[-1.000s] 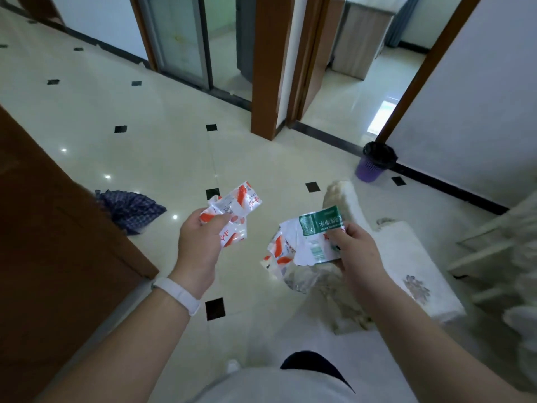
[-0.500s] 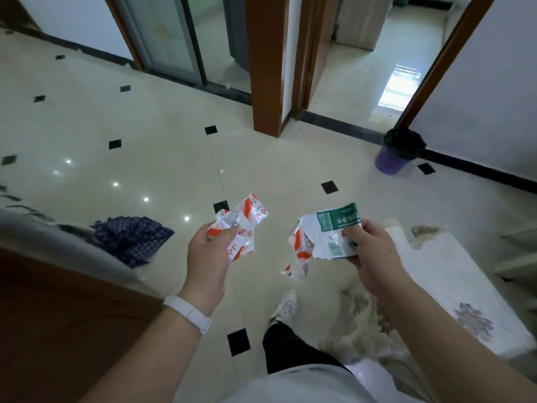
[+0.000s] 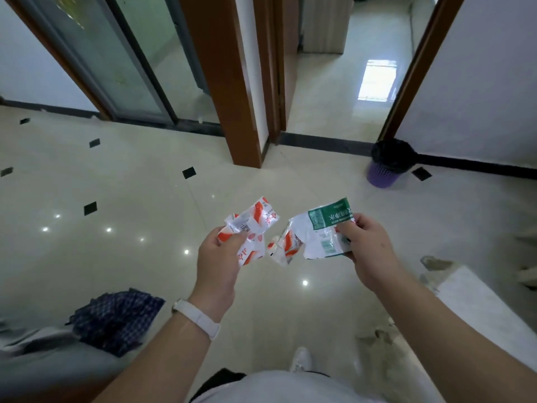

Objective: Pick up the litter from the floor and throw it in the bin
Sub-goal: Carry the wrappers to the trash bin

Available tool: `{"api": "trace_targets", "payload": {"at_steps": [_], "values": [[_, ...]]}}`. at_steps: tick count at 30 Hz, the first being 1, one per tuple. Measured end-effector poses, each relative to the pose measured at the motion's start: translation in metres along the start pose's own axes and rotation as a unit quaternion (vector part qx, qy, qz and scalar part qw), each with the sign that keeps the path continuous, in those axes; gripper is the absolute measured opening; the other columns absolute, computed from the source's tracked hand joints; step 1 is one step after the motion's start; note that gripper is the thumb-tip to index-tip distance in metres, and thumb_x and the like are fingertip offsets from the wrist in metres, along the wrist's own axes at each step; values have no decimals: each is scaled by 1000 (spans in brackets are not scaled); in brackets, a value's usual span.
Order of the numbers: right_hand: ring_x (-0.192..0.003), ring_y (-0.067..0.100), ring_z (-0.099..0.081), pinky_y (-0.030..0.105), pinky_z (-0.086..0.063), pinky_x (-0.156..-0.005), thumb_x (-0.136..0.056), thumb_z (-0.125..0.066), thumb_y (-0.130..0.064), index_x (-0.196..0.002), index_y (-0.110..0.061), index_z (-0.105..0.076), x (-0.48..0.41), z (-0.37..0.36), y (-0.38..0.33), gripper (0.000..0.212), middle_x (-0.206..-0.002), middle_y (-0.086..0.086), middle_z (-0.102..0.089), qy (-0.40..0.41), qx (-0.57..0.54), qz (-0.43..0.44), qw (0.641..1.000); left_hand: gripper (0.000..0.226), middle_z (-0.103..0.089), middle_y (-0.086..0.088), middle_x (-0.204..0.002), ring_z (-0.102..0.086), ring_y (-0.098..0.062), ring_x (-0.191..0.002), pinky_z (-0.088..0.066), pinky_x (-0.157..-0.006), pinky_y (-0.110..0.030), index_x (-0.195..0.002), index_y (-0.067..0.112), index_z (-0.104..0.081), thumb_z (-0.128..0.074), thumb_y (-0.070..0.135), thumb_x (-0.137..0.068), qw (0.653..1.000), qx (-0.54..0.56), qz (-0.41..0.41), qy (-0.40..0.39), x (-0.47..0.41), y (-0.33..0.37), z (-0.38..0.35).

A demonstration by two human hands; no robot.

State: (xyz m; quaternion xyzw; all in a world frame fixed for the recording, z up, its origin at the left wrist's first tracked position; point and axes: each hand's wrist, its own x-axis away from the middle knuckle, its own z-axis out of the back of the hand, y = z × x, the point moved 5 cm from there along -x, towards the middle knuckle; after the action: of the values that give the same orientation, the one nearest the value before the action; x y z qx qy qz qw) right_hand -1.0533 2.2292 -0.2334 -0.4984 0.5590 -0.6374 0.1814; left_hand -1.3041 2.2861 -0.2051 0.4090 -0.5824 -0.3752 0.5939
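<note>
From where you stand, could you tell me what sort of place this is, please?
Most likely a hallway in a home: a glossy tiled floor with dark inlays, wooden door frames opening onto other rooms, and a small purple bin against the wall.

The glossy cream tiled floor (image 3: 139, 175) with small black squares carries a purple bin (image 3: 383, 175) with a black liner by the wall, a checked blue cloth (image 3: 116, 318) well apart from the bin on the near left, and a white shoe (image 3: 300, 359).
</note>
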Motion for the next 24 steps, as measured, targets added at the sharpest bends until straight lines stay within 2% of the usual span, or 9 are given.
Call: {"api": "trace_targets", "payload": {"at_steps": [2, 4, 7, 9, 13, 16, 19, 21, 24], "values": [[-77, 29, -62, 58, -55, -80, -77, -67, -23, -91, -10, -65, -17, 11, -11, 19, -86, 15, -62, 29, -3, 5, 1000, 16, -75, -12, -99, -70, -36, -97, -60, -81, -46, -99, 14, -73, -69, 5, -86, 1000, -3, 13, -20, -26, 7, -22], [-77, 29, -63, 57, -54, -81, -85, -65, -16, -91, -10, -64, -36, 22, -17, 8, -87, 16, -62, 63, -18, 9, 998, 17, -75, -12, -100, -71, -34, -97, -59, -82, -48, -101, 15, -73, -68, 6, -87, 999, -15, 22, -47, -52, 13, -46], [-80, 33, -67, 53, -56, -80, -91, -58, -8, -97, -5, -63, -64, 32, -18, 8, -93, 27, -64, 118, -14, -2, 993, 17, -75, -11, -97, -72, -22, -81, -57, -59, -26, -101, 13, -72, -66, 4, -88, 995, -31, 8, -91, -90, 24, -80], [-81, 33, -68, 55, -56, -81, -90, -57, -7, -98, -3, -63, -82, 31, -21, 11, -102, 31, -65, 142, 0, -9, 990, 16, -75, -9, -96, -71, -17, -77, -51, -54, -19, -101, 14, -72, -66, 5, -89, 992, -34, 11, -119, -118, 26, -100], [-76, 30, -68, 51, -55, -78, -83, -60, -10, -96, 0, -63, -120, 28, -45, 16, -93, 24, -68, 202, -2, 9, 979, 18, -76, -3, -99, -72, -23, -94, -55, -69, -30, -105, 21, -73, -67, 14, -89, 981, -50, 36, -185, -182, 36, -140], [-81, 33, -71, 54, -56, -81, -87, -59, -7, -98, -4, -65, -142, 29, -72, 13, -95, 22, -70, 268, -13, 19, 963, 16, -75, -3, -100, -71, -22, -93, -56, -69, -30, -103, 22, -72, -67, 14, -90, 973, -54, 42, -220, -236, 64, -171], [-85, 38, -69, 57, -55, -81, -79, -66, -17, -89, -16, -69, -166, 27, -104, 11, -97, 23, -70, 320, -9, 30, 947, 16, -75, -2, -101, -71, -22, -95, -56, -70, -31, -103, 24, -71, -67, 15, -90, 964, -50, 40, -257, -290, 93, -201], [-87, 39, -70, 47, -57, -75, -84, -64, -12, -90, -16, -68, -186, 28, -123, 8, -96, 20, -72, 346, -22, 45, 937, 18, -75, -1, -102, -71, -21, -96, -57, -72, -32, -106, 25, -70, -68, 17, -90, 958, -47, 36, -279, -325, 111, -221], [-81, 29, -71, 34, -57, -65, -92, -56, -3, -92, -12, -64, -210, 25, -144, 12, -93, 15, -72, 370, -34, 58, 927, 25, -75, -1, -105, -71, -22, -99, -58, -82, -39, -111, 25, -70, -71, 18, -87, 957, -48, 44, -283, -366, 124, -244]]}}
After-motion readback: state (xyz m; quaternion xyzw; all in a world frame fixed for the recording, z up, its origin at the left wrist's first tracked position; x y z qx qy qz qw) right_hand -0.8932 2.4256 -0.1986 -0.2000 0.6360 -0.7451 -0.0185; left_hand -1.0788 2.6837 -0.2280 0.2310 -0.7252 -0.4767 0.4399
